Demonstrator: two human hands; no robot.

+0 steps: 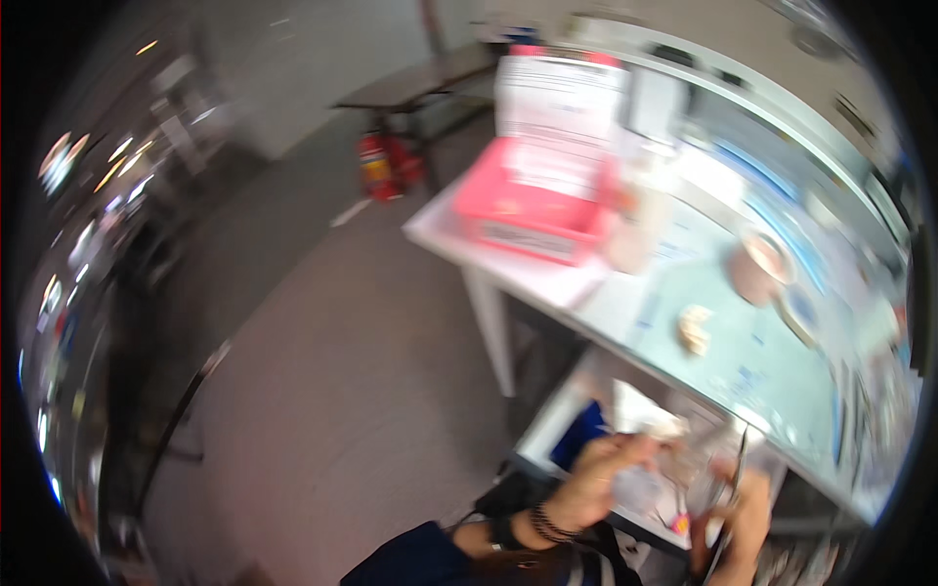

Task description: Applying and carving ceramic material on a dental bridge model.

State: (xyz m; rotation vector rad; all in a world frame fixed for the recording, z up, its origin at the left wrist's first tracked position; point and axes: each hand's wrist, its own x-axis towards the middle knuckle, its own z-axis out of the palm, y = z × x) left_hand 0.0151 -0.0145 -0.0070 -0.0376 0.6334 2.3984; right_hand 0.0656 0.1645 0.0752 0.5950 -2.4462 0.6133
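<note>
My left hand (592, 481), with dark bracelets at its wrist, is closed on a small cream-coloured piece (667, 427) just off the table's front edge. Motion blur hides the exact shape of that piece. To its right, my right hand (746, 518) grips a thin metal hand tool (742, 449), its narrow end pointing up; the kind of tip cannot be made out. A cream, lumpy piece (695, 330) lies on the pale green work surface (650, 342) beyond my hands.
On the table stand a pink bin (479, 200) with printed sheets (557, 117), a whitish bottle (640, 220), a pinkish cup (759, 269) and a ring-shaped roll (799, 314). Below is an open drawer or shelf with a blue item (581, 437). A fire extinguisher (378, 171) stands on the floor beyond.
</note>
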